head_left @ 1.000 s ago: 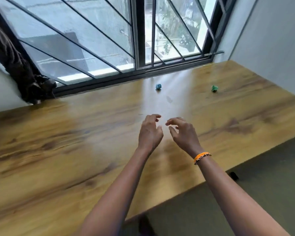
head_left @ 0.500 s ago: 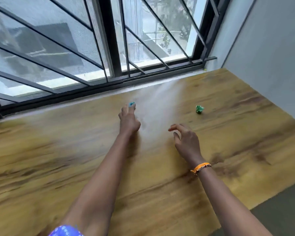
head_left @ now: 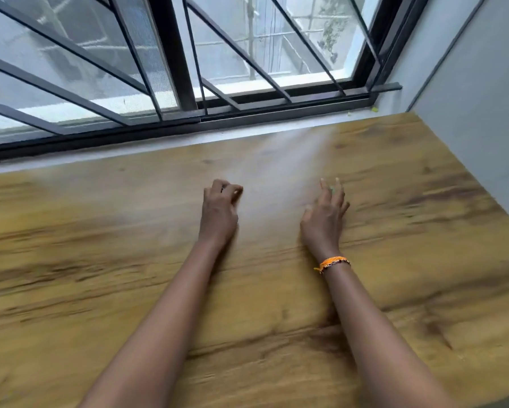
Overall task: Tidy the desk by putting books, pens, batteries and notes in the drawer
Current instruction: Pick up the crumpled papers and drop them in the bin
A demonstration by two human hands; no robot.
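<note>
Both my arms reach over the wooden desk (head_left: 100, 260) toward the window. My left hand (head_left: 219, 209) is curled into a fist on the desk, and the blue crumpled note that lay there is hidden inside it. My right hand (head_left: 325, 216), with an orange bracelet on its wrist, has its fingers spread and hovers over the green crumpled note (head_left: 332, 189). Only a sliver of green shows between the fingertips. No drawer is in view.
A barred window (head_left: 182, 69) runs along the far edge of the desk above a pale sill (head_left: 129, 147). A grey wall (head_left: 482, 113) closes off the right side. Two tiny green scraps (head_left: 374, 108) lie in the sill's right corner.
My left hand has closed over the blue note it was touching. My right hand has moved forward and right onto the green note. The view has shifted closer to the window.
</note>
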